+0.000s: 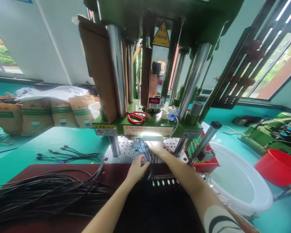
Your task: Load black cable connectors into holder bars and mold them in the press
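My left hand [136,169] is at the front of the press, its curled fingers and thumb against a bundle of black cables [149,171]; the lower fingers are hidden. My right hand [155,148] reaches under the press's upper plate, over a clear-looking mould block [137,145]. Glare from a bright lamp [152,138] washes out its fingers, so their grip cannot be seen. Black cables run from the block down between both hands. Beneath the block lies a perforated metal plate [124,151]. A row of shiny metal cable ends [163,183] sits nearer to me.
A pile of black cables [50,191] covers the left bench. Red-handled snippers [137,117] and tape rolls [171,117] lie on the green press plate [157,124]. Steel columns [116,71] flank the work. A white tub [235,178] and red bucket [278,166] stand right.
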The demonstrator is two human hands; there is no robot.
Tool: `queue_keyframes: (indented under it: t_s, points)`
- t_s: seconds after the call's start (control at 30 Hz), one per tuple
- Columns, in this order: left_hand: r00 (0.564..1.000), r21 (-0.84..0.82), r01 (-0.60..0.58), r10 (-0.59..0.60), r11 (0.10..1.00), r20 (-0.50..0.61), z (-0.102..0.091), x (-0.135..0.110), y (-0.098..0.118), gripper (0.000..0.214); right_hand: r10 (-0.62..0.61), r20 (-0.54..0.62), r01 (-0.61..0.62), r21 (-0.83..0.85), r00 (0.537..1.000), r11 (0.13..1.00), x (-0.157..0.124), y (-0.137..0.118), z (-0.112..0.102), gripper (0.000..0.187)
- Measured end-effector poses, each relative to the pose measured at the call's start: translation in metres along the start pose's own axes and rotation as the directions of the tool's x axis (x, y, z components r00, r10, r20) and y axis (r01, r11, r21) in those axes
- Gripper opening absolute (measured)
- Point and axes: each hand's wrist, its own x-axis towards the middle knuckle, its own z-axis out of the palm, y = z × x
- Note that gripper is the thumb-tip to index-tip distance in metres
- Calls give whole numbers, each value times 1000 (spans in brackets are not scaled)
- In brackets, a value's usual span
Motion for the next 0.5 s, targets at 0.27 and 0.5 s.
queue_keyframes:
  t_s: [0.27,0.5]
  points:
    - [945,-366,304,-229,880,234,4,20,16,32,158,-489,-227,-84,858,970,-196,6,-70,28]
    - [809,-543,581,-362,606,463,24,48,35,8,594,-722,-910,-125,356,394,-377,84,-78,38]
